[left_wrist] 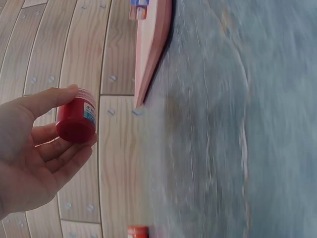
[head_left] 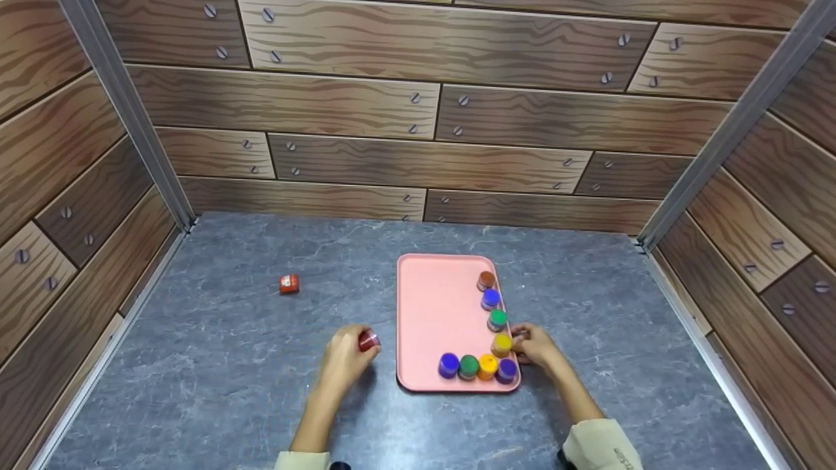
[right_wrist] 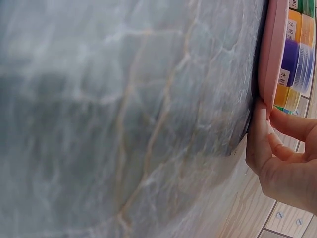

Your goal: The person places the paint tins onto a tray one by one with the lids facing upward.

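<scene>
My left hand (head_left: 341,358) holds a small red paint jar (left_wrist: 77,119) between thumb and fingers, just left of a pink tray (head_left: 434,307). In the left wrist view the jar is tilted and its printed label shows. At the tray's right edge, my right hand (head_left: 537,344) pinches the rim, the thumb on the upper side, beside a yellow paint jar (head_left: 501,344). Several paint jars stand on the tray in an L: a column up the right side, topped by a brown jar (head_left: 486,281), and a row along the near edge, starting with a purple jar (head_left: 448,365).
An orange-red jar (head_left: 289,284) lies apart on the grey marbled tabletop (head_left: 222,352), left of the tray. Wood-patterned walls (head_left: 366,117) enclose the table at the back and both sides, with metal posts (head_left: 134,117) in the corners.
</scene>
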`<state>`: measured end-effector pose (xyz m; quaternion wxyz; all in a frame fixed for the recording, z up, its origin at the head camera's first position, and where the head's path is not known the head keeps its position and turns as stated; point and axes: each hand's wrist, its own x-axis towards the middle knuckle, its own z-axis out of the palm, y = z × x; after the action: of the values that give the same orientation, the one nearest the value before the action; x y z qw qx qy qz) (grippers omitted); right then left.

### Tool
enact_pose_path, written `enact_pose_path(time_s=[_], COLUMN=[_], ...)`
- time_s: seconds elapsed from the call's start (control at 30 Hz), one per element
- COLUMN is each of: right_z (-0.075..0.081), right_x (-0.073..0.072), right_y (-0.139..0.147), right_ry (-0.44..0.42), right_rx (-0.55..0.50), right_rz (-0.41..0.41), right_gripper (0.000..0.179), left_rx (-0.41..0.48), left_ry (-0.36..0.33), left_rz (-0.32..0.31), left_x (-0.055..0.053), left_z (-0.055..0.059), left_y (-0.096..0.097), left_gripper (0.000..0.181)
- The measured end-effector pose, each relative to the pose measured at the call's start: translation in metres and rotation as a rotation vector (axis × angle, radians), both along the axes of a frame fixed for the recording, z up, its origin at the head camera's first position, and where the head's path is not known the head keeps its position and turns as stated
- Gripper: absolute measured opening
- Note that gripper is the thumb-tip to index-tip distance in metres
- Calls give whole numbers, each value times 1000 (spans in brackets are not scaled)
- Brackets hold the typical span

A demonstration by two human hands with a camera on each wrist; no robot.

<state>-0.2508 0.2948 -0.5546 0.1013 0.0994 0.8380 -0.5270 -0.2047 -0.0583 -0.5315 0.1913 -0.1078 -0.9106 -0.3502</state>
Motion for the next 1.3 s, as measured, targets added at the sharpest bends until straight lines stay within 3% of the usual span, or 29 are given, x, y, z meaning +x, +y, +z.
enact_pose_path(time_s=[0.37, 0.77, 1.07, 1.3], right_z=[-2, -3, -2, -2], right_x=[0, -2, -2, -2], right_y=[0, 1, 1, 1], right_ry=[22, 15, 15, 8], right_rx=[3, 25, 33, 25], right_rz=[18, 3, 9, 21], right_gripper=[34, 32, 31, 32], left_rx=[-1, 67, 136, 112], left_ry=[-30, -57, -87, -72], left_rz=[-28, -114, -170, -203], left_x=[-3, -6, -7, -7], left_z=[2, 0, -6, -13], left_y=[22, 41, 54, 63], left_gripper=[28, 30, 28, 33])
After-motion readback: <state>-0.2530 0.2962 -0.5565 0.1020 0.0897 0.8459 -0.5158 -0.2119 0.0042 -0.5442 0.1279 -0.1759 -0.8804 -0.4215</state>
